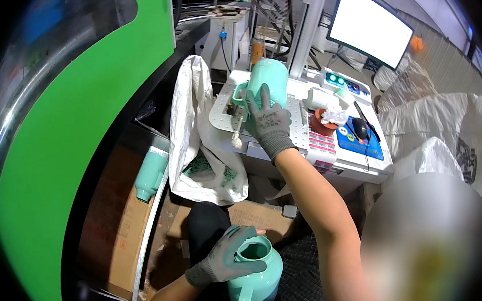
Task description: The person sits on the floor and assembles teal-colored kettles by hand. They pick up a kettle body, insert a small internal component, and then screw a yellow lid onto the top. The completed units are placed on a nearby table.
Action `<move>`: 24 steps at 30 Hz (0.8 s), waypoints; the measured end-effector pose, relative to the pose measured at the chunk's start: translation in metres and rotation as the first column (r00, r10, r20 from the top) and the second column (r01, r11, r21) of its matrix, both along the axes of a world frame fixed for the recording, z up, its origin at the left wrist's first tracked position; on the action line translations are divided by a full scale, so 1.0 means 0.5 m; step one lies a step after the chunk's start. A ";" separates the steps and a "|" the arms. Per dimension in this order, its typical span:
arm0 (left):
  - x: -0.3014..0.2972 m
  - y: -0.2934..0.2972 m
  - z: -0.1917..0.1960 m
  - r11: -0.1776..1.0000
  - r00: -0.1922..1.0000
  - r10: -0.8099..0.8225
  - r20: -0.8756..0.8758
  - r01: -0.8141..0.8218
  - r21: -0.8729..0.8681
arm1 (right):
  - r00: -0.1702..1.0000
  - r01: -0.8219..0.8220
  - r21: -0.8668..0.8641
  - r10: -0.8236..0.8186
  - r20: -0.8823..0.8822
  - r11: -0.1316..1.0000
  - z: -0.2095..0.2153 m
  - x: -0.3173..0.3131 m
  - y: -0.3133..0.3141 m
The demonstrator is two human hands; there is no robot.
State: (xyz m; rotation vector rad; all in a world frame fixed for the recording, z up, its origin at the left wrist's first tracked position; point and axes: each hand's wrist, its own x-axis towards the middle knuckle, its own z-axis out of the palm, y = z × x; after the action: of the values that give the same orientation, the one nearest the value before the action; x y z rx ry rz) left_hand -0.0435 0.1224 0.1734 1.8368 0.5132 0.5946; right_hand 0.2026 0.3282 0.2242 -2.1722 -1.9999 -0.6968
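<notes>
Below, between my legs, stands a teal plastic jug [255,284] with a round open mouth and a side handle. My gloved left hand [224,258] wraps round its neck, thumb on the shoulder in front. Ahead, a second teal jug [269,79] lies tilted on a perforated metal plate [224,116] on the white workbench. My right hand [269,126], also in a grey glove, holds this jug at its near end, fingers stretched along its side. The jug's near end is hidden behind the hand. A handle shows on its left.
A white sack [187,119] with green scraps sits left of the bench. Another teal jug [151,172] lies in a cardboard-lined bin. The bench carries a button panel [342,82], a black mouse [359,127] and an orange-brown tape roll [321,124]. A green machine panel [48,139] rises at left.
</notes>
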 end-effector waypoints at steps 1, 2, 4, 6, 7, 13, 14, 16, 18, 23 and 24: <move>0.009 -0.002 0.002 0.999 1.000 0.018 0.006 -0.018 0.041 | 0.998 0.044 0.021 -0.045 0.039 0.999 0.000 0.011 -0.014; 0.014 -0.006 -0.002 0.997 1.000 0.024 0.007 -0.025 0.076 | 0.995 0.062 -0.050 -0.065 -0.079 0.997 0.031 0.003 -0.052; 0.012 -0.017 -0.004 1.000 1.000 0.014 -0.008 -0.014 -0.008 | 0.990 0.003 0.089 0.010 -0.144 0.996 0.012 0.004 -0.091; -0.006 -0.023 -0.034 0.946 0.986 0.073 0.149 -0.021 -0.323 | 0.982 -0.166 0.284 0.185 -0.043 0.944 -0.051 0.015 -0.161; -0.005 -0.030 -0.020 0.929 0.978 0.090 0.187 -0.014 -0.370 | 0.945 -0.257 0.342 0.309 -0.107 0.904 -0.080 0.014 -0.226; -0.002 -0.037 -0.005 0.943 0.986 0.127 0.103 -0.088 -0.320 | 0.867 -0.076 0.354 0.237 -0.439 0.932 -0.239 0.097 -0.673; 0.007 -0.031 0.012 0.952 0.994 0.076 0.074 -0.050 -0.303 | 0.830 0.035 0.326 0.154 -0.535 0.945 -0.272 0.122 -0.751; -0.018 0.007 -0.016 0.972 0.993 0.027 0.113 0.000 -0.233 | 0.812 0.246 0.319 -0.015 -0.584 0.915 -0.277 0.129 -0.858; 0.028 -0.035 0.019 0.973 0.975 0.106 0.197 -0.061 -0.222 | 0.789 0.402 0.296 -0.164 -0.592 0.867 -0.259 0.136 -0.960; 0.089 -0.099 0.128 0.992 0.940 0.124 0.318 -0.104 -0.077 | 0.561 0.718 0.310 -0.255 -0.788 0.623 -0.276 0.108 -1.135; 0.056 -0.105 0.130 0.988 0.929 0.150 0.339 -0.149 -0.028 | 0.559 0.698 0.383 -0.126 -0.819 0.606 -0.302 0.102 -1.122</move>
State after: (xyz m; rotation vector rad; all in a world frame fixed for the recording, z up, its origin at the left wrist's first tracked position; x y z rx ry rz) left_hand -0.0154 0.0698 0.2383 1.6541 0.4203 0.9950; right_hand 0.2536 -0.2327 0.0732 -1.9676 -0.5857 -0.3761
